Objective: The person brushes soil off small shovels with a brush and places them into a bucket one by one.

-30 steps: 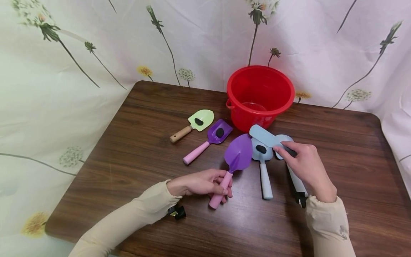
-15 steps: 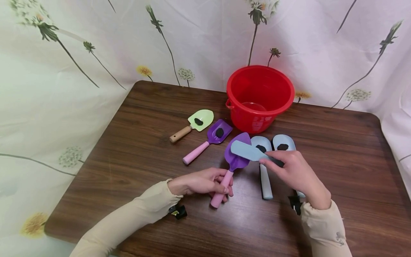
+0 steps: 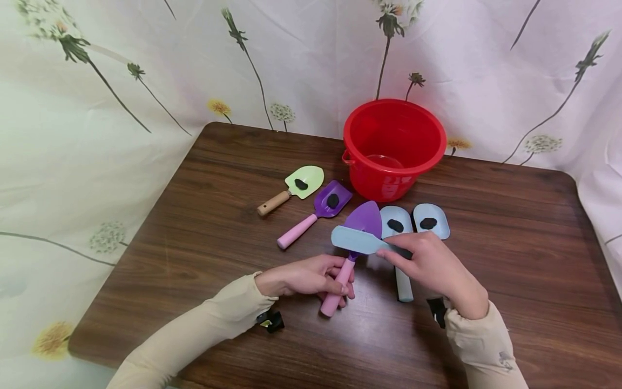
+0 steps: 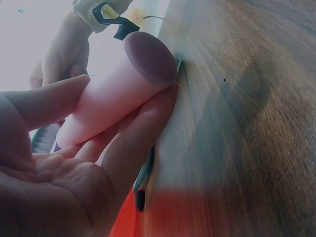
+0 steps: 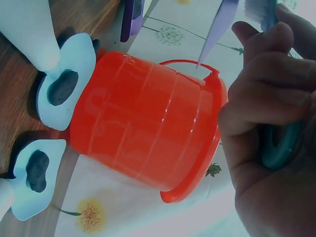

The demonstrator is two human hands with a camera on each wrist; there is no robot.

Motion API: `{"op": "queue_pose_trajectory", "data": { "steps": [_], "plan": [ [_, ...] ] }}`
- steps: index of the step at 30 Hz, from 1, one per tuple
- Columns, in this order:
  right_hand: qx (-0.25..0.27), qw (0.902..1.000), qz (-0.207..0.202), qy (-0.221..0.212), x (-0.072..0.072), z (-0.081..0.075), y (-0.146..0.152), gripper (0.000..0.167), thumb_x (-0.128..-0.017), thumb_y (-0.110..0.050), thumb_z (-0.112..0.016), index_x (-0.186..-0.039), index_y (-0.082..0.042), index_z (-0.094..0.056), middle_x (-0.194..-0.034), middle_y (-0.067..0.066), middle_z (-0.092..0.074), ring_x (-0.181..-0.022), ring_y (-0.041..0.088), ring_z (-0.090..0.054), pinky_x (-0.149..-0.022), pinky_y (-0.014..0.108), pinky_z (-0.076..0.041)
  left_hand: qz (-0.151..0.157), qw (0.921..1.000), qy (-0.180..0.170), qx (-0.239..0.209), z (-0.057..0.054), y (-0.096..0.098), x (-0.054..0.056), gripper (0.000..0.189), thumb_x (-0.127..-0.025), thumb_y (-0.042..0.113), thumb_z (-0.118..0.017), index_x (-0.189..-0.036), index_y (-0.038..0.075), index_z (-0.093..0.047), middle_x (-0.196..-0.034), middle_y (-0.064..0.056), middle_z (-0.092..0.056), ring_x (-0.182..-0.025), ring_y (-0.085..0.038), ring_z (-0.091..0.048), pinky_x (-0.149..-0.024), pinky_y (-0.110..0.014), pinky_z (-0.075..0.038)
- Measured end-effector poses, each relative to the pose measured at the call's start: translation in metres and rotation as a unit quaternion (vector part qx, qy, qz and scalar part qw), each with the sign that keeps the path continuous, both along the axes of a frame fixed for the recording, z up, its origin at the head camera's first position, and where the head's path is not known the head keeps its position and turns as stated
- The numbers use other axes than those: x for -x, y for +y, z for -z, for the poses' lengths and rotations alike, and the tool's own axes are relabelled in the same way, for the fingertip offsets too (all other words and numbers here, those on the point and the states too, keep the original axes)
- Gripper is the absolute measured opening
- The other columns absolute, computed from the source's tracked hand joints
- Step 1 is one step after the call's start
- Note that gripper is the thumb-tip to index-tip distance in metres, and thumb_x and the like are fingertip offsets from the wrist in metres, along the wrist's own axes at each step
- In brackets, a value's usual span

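Observation:
My left hand (image 3: 308, 276) grips the pink handle (image 4: 108, 94) of a purple trowel (image 3: 366, 217), its blade raised and pointing away from me. In my right hand (image 3: 434, 267) is a light blue brush (image 3: 357, 239). The brush lies across the lower part of the purple blade in the head view and hides some of it. Its pale bristles (image 5: 256, 11) show in the right wrist view, where the fingers wrap its dark green handle end (image 5: 281, 153). Right of the purple blade, a light blue trowel (image 3: 404, 283) bears a dark lump (image 3: 396, 225); my right hand partly covers this trowel.
Another light blue trowel (image 3: 439, 229) with a dark lump lies farther right, its handle hidden. Leftward lie a purple scoop (image 3: 296, 232) and a green trowel (image 3: 313, 175), each bearing a dark lump. A red bucket (image 3: 374, 181) stands behind them on the wooden table (image 3: 204, 216).
My right hand has moved left with the brush, from over the light blue trowels to across the purple blade. The left hand has stayed nearly in place with the purple trowel.

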State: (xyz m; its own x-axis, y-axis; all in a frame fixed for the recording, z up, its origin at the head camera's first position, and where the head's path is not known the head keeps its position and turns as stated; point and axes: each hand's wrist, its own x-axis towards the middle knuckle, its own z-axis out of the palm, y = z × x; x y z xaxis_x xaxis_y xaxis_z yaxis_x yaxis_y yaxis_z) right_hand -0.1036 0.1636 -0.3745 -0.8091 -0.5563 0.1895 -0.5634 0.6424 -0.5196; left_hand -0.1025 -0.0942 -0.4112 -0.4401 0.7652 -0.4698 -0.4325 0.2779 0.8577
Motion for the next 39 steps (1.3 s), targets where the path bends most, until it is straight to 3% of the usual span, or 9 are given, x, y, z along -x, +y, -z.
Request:
{"op": "queue_pose_trajectory", "data": {
  "steps": [11,17,22,25,29,35,39],
  "plan": [
    [-0.011,0.9996,0.023,0.015,0.003,0.001,-0.001,0.023,-0.084,-0.029,-0.074,-0.102,-0.014,-0.075,-0.07,-0.01,-0.066,-0.054,0.0,-0.044,-0.051,0.017,-0.042,0.001,1.0,0.004,-0.005,0.0,-0.001,-0.003,0.016,-0.093,-0.001,-0.054,-0.108,-0.004,-0.049,-0.099,-0.015,-0.069,-0.079,-0.016,-0.067,-0.072,-0.032,-0.059],
    [0.005,0.9992,0.028,0.028,0.007,0.005,0.003,0.026,-0.083,-0.023,-0.076,-0.105,-0.008,-0.075,-0.079,-0.001,-0.073,-0.056,0.0,-0.046,-0.053,0.018,-0.045,0.0,0.9999,0.009,-0.007,0.0,-0.002,-0.004,0.017,-0.093,-0.002,-0.054,-0.109,-0.004,-0.049,-0.1,-0.016,-0.068,-0.079,-0.016,-0.067,-0.071,-0.03,-0.058],
    [0.01,0.9991,0.039,0.015,0.01,0.007,0.006,0.03,-0.083,-0.022,-0.076,-0.108,-0.005,-0.074,-0.084,0.004,-0.075,-0.058,0.002,-0.048,-0.054,0.018,-0.046,-0.003,0.9999,0.0,-0.014,0.0,-0.003,-0.005,0.017,-0.092,-0.004,-0.052,-0.108,-0.003,-0.049,-0.098,-0.013,-0.068,-0.079,-0.017,-0.067,-0.071,-0.03,-0.058],
    [0.015,0.9988,0.045,0.012,0.012,0.008,0.008,0.029,-0.083,-0.021,-0.076,-0.108,-0.005,-0.074,-0.076,0.001,-0.073,-0.059,0.003,-0.048,-0.054,0.019,-0.046,-0.003,0.9999,-0.003,-0.015,0.0,-0.004,-0.006,0.017,-0.092,-0.005,-0.052,-0.107,-0.003,-0.048,-0.098,-0.014,-0.068,-0.079,-0.017,-0.066,-0.071,-0.03,-0.058],
    [0.024,0.997,0.064,0.037,0.014,0.01,0.012,0.025,-0.082,-0.019,-0.077,-0.104,-0.007,-0.075,-0.074,-0.002,-0.071,-0.063,0.005,-0.051,-0.057,0.024,-0.048,0.003,0.9998,-0.004,-0.017,0.0,-0.005,-0.007,0.019,-0.091,-0.005,-0.053,-0.109,-0.005,-0.048,-0.102,-0.021,-0.067,-0.079,-0.017,-0.066,-0.072,-0.03,-0.058],
    [0.044,0.9913,0.092,0.083,0.016,0.013,0.019,0.027,-0.077,-0.014,-0.079,-0.101,-0.002,-0.075,-0.078,0.006,-0.074,-0.068,0.016,-0.066,-0.063,0.033,-0.054,0.018,0.9996,0.008,-0.019,-0.001,-0.007,-0.009,0.02,-0.091,-0.005,-0.054,-0.11,-0.006,-0.049,-0.107,-0.027,-0.066,-0.079,-0.016,-0.066,-0.075,-0.03,-0.058],
    [0.054,0.9893,0.1,0.09,0.017,0.013,0.024,0.029,-0.076,-0.013,-0.08,-0.102,0.0,-0.075,-0.083,0.008,-0.075,-0.071,0.017,-0.069,-0.063,0.021,-0.053,0.028,0.9992,0.02,-0.018,-0.004,-0.009,-0.01,0.021,-0.091,-0.004,-0.054,-0.111,-0.007,-0.049,-0.108,-0.028,-0.066,-0.079,-0.016,-0.066,-0.076,-0.03,-0.058]
  ]
}}
